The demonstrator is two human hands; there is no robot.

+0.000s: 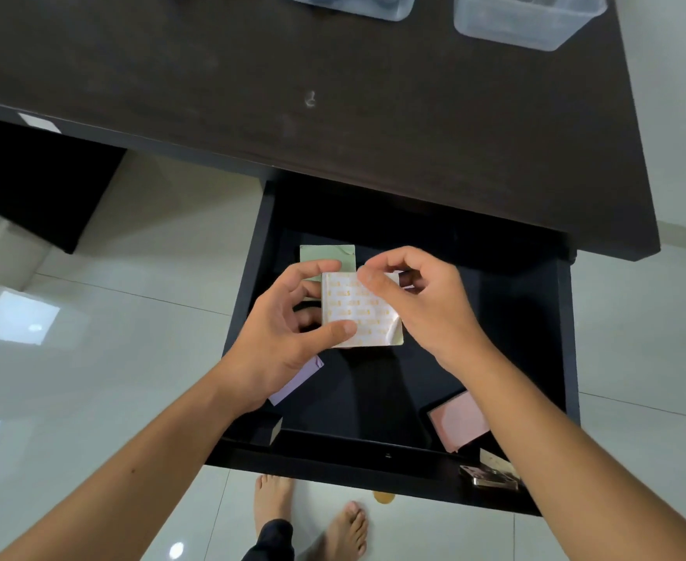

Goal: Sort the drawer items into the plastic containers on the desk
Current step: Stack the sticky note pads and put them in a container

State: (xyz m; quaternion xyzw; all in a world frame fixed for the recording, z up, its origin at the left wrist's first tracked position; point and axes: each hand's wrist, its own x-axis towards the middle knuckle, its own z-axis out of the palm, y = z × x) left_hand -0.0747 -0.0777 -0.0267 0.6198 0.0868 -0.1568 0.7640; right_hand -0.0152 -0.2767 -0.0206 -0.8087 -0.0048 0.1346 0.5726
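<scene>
Over the open black drawer [564, 358] my left hand [280, 330] holds a white square pad [357, 313] printed with orange marks, thumb on its lower edge. My right hand [422, 301] pinches the pad's top edge between thumb and forefinger. Its lower right corner curls up. In the drawer lie a green pad [325, 253] behind the hands, a lilac pad [299, 382] under my left wrist and a pink pad [456, 423] at the front right. Two clear plastic containers [353, 6] [523, 22] stand at the desk's far edge.
The dark wooden desk top [333, 115] lies between drawer and containers. A small metal piece [491, 477] and a pale card rest on the drawer's front rim at right. My bare feet [313, 516] stand on glossy white floor tiles below the drawer.
</scene>
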